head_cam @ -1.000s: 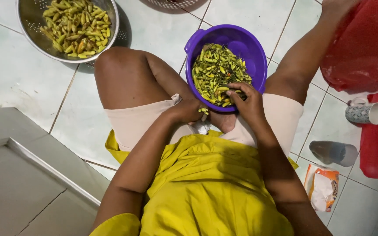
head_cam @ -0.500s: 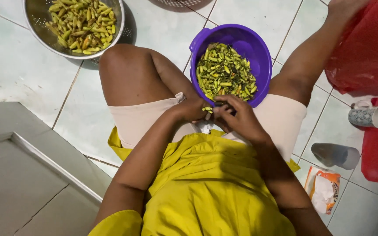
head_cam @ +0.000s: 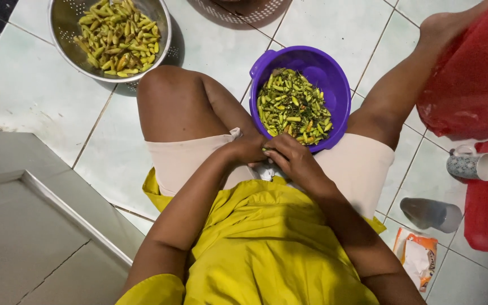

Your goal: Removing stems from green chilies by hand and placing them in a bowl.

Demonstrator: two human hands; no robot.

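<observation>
My two hands meet over my lap. My left hand (head_cam: 248, 148) and my right hand (head_cam: 290, 158) are both curled narrow, fingertips pinched together on one small green chili pepper (head_cam: 267, 150) held between them, just below the rim of the purple bowl.

Two vessels hold peppers. One round purple plastic bowl with a small handle (head_cam: 312, 59) sits on the floor between my thighs, touching my right leg, and it is heaped with small green chili peppers mixed with dark stems, too many to count. One shiny perforated metal colander (head_cam: 63, 25) stands well apart beyond my left knee, filled with yellowish-green peppers, also past counting. The rim of one more perforated basket (head_cam: 244, 12) shows at the top edge.

On my right I count one patterned ceramic mug (head_cam: 470, 165) lying on its side, one clear plastic cup (head_cam: 430, 213) also on its side, one orange and white snack packet (head_cam: 418, 257) flat on the floor, and two red plastic bags (head_cam: 470, 73), one large and one smaller below it.

I sit on a floor of pale glazed square tiles (head_cam: 24, 90) with dark grout lines. At my left a grey raised step with a metal edge strip (head_cam: 57, 203) runs diagonally.
</observation>
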